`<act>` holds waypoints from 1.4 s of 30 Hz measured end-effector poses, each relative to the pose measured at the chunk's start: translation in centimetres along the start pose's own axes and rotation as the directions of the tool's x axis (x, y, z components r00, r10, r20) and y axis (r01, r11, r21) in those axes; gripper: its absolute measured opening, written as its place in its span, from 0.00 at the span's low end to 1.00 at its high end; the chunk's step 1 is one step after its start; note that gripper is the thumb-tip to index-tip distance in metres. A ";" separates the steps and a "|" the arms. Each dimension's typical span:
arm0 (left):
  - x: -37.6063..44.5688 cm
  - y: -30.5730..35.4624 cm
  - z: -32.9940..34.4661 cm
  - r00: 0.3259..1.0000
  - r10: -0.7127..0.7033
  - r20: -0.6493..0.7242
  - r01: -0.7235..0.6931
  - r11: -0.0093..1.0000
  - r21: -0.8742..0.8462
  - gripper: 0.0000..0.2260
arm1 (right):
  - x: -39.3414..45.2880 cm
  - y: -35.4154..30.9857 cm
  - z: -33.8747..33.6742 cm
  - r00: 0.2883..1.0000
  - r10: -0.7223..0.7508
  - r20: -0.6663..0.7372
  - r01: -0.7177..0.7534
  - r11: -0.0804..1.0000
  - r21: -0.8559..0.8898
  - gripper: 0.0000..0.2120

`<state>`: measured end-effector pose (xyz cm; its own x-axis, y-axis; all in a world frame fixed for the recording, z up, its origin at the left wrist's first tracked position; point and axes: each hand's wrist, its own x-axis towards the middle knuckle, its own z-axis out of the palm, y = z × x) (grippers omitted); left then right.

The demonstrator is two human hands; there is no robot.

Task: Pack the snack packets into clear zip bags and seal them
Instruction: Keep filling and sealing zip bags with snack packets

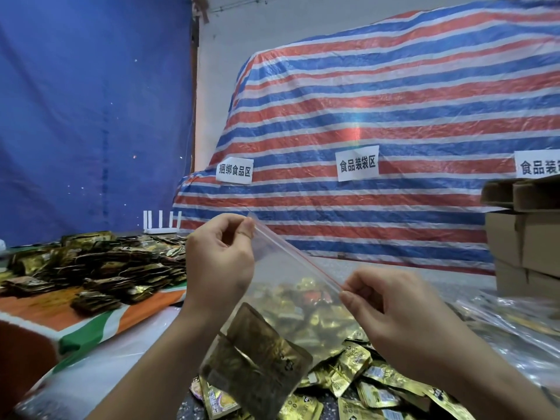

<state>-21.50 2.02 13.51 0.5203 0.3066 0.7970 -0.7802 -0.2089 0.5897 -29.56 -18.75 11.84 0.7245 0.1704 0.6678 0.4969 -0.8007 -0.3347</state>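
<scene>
A clear zip bag [281, 286] with a red zip line hangs in the air in front of me, tilted down to the right. Gold snack packets [257, 362] lie inside its lower part. My left hand [218, 262] pinches the bag's upper left corner at the zip. My right hand [385, 310] pinches the zip's right end. Below the bag lies a heap of loose gold snack packets [357, 386].
A second pile of dark gold packets [100, 268] covers an orange and green cloth at the left. Cardboard boxes [527, 237] stand at the right. Clear bags [509, 322] lie under them. A striped tarp [378, 110] with paper labels rises behind, and a white router [162, 222] sits far left.
</scene>
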 end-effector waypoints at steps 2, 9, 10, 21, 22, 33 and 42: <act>0.2 -0.3 0.1 1.000 0.000 0.002 0.000 1.000 0.009 0.09 | -0.2 0.2 0.0 1.000 0.019 0.012 -0.019 1.000 0.018 0.12; 0.3 -1.2 0.4 1.000 0.013 -0.005 -0.013 1.000 0.003 0.10 | -0.4 0.5 0.7 0.999 0.044 0.009 -0.044 0.998 0.049 0.12; 0.3 -1.3 0.3 1.000 0.009 -0.005 -0.009 1.000 0.002 0.09 | -0.4 0.6 0.8 0.999 0.041 0.019 -0.042 0.998 0.047 0.12; 0.3 -1.0 -0.3 0.991 0.016 0.130 -0.011 0.999 -0.041 0.09 | 0.6 -0.3 0.3 0.997 -0.059 0.046 0.059 0.998 0.004 0.13; 0.2 -1.1 -0.2 0.989 0.010 0.145 -0.003 0.999 -0.045 0.09 | 0.7 -0.5 0.5 0.998 -0.067 0.017 0.067 0.997 0.023 0.12; -0.5 -1.8 -0.2 0.985 -0.006 0.173 0.015 0.998 -0.054 0.09 | 1.1 0.4 1.4 0.986 -0.159 -0.043 0.156 0.986 -0.065 0.18; -1.1 -1.8 0.2 0.987 -0.009 0.160 0.025 0.995 -0.097 0.10 | 0.8 0.4 0.4 0.990 -0.134 0.046 0.137 0.988 -0.069 0.20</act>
<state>-20.58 1.90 11.57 0.5759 0.1563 0.8024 -0.7971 -0.1104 0.5936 -28.59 -18.71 11.93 0.6731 0.3023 0.6750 0.5569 -0.8077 -0.1936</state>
